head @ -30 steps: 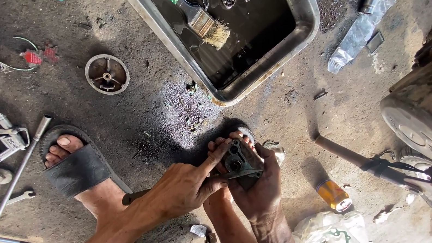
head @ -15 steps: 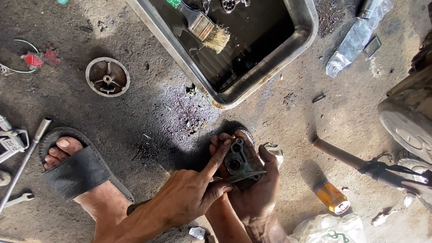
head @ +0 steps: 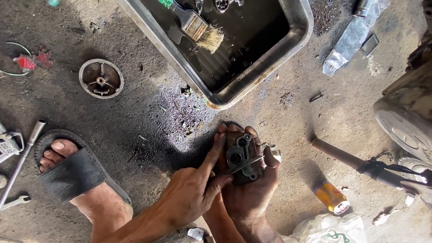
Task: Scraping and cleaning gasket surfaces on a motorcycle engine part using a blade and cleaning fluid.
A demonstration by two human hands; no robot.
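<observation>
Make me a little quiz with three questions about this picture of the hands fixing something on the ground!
1. True or false: the paintbrush lies inside the metal tray.
2. What do the left hand and right hand hold together?
A) a small metal engine part
B) a hammer
C) a bottle
3. Fill in: the foot on the left wears a dark ____.

Key
1. True.
2. A, the small metal engine part.
3. Sandal.
</observation>
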